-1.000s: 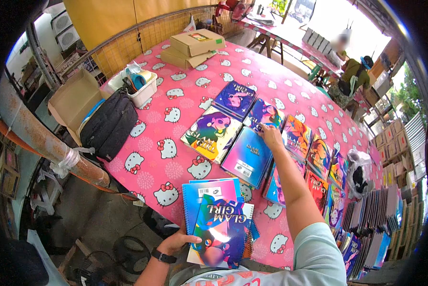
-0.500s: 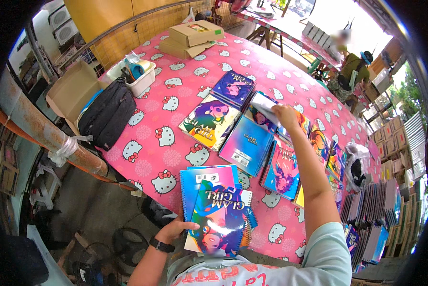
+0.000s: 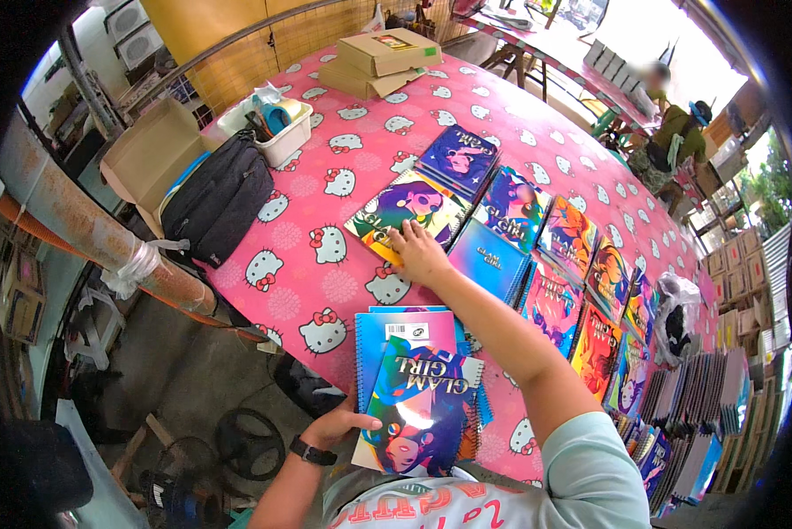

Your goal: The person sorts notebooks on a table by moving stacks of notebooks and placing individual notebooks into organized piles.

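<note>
My left hand [image 3: 336,426] grips the lower left edge of a stack of spiral notebooks [image 3: 414,414], thumb on top, held against the table's front edge. The top notebook has a colourful portrait cover; a blue-pink one [image 3: 367,344] shows beneath it. My right hand [image 3: 420,253] reaches left across the table, fingers spread on the near edge of a pale notebook with a portrait cover [image 3: 414,201]. To its right lies a blue notebook [image 3: 493,258]. Behind are a dark blue notebook [image 3: 460,159] and a multicoloured one [image 3: 512,210].
More notebook piles [image 3: 568,234] continue rightward on the pink cat-patterned tablecloth [image 3: 325,291]. Tall notebook stacks [image 3: 691,388] and a plastic bag [image 3: 676,304] stand at the right. A black bag [image 3: 220,198], white bin [image 3: 281,132] and cardboard boxes [image 3: 387,53] sit farther back. Another person [image 3: 678,132] is beyond.
My right hand has left the pile behind the blue notebook, where a pale, tilted sheet or cover showed, and moved left to the pale notebook. My left hand still holds the stack.
</note>
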A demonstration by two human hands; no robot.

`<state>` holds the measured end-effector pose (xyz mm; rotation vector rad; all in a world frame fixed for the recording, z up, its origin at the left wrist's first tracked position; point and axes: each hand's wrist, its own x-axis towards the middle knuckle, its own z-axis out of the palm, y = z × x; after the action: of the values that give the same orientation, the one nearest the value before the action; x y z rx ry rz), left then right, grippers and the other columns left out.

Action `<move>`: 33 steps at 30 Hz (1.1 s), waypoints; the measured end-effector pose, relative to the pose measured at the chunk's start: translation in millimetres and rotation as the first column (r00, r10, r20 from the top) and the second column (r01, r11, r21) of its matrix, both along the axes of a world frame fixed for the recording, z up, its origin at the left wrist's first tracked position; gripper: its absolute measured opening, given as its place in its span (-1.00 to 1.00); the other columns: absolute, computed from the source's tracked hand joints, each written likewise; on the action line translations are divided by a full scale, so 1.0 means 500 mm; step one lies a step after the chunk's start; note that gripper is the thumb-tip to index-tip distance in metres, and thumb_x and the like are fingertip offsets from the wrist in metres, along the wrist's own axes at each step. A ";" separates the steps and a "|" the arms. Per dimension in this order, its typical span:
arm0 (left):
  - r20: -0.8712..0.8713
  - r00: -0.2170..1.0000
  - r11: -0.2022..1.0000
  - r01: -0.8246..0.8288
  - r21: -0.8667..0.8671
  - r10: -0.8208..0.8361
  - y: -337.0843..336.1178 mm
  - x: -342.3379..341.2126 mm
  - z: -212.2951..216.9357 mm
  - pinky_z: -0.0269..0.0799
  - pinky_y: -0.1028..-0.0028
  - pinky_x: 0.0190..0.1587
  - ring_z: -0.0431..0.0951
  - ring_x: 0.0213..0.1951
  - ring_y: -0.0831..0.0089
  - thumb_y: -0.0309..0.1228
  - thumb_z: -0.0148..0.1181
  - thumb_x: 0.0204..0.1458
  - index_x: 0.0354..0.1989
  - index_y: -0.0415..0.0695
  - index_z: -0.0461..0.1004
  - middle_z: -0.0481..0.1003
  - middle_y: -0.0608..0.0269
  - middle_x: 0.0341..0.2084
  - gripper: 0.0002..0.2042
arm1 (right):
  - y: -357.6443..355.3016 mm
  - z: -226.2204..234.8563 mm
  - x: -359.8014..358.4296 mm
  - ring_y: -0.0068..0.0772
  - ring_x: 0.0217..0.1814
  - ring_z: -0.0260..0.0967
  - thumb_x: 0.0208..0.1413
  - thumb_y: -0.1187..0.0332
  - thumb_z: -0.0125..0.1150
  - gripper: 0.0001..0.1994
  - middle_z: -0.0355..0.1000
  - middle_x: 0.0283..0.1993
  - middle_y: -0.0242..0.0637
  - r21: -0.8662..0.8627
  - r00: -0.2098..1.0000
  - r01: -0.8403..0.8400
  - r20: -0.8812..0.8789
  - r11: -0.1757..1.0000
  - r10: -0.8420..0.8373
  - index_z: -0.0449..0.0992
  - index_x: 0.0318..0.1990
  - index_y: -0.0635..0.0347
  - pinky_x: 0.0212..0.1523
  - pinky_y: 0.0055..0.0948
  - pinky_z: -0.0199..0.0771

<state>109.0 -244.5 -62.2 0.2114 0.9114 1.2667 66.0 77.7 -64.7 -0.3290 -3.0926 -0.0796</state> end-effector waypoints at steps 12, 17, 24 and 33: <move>0.200 0.935 0.947 -0.312 0.075 0.292 0.016 0.009 -0.013 0.23 0.25 0.11 0.29 0.09 0.28 0.13 -0.17 0.08 0.24 -0.13 -0.02 0.25 0.12 0.09 -0.31 | 0.193 0.152 0.114 -0.33 -0.06 0.22 0.12 0.23 -0.08 -0.68 0.33 -0.08 -0.32 -0.489 0.967 -0.166 0.090 0.857 0.239 0.34 0.00 0.10 0.00 -0.26 0.22; -0.193 0.948 0.967 -0.254 0.028 0.254 0.057 0.018 0.057 0.10 0.34 0.16 0.17 0.13 0.31 -0.40 0.31 -0.25 0.25 -0.18 -0.16 0.14 0.08 0.12 -0.11 | 0.345 -0.002 -0.027 -0.28 0.01 0.34 -0.12 0.25 0.24 -0.60 0.41 -0.05 -0.18 -0.141 0.848 0.231 -0.456 0.963 -0.271 0.42 -0.09 0.22 0.07 -0.26 0.24; -0.213 0.946 0.959 -0.269 -0.087 0.246 0.048 0.027 0.029 0.12 0.34 0.14 0.20 0.10 0.29 -0.36 0.27 -0.21 0.26 -0.15 -0.16 0.17 0.09 0.09 -0.14 | 0.370 0.049 -0.011 -0.20 -0.30 0.43 -0.05 0.37 0.09 -0.91 0.47 -0.42 -0.23 0.143 0.902 0.216 -0.409 0.966 -0.142 0.51 -0.40 0.06 -0.24 -0.25 0.38; -0.084 0.966 0.965 -0.250 -0.081 0.243 0.040 0.021 -0.040 0.28 0.38 0.03 0.28 0.03 0.36 -0.36 0.17 -0.11 0.24 -0.17 -0.09 0.20 0.12 0.06 -0.27 | 0.250 0.183 0.169 -0.14 0.06 0.26 -0.06 0.35 0.15 -0.71 0.40 -0.08 -0.12 -0.282 0.889 0.117 -0.397 0.952 -0.227 0.44 -0.14 0.20 0.04 -0.25 0.28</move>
<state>119.7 -224.5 -82.3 0.0730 1.0812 1.4502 150.3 202.5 27.0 -0.5499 -2.6292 0.3398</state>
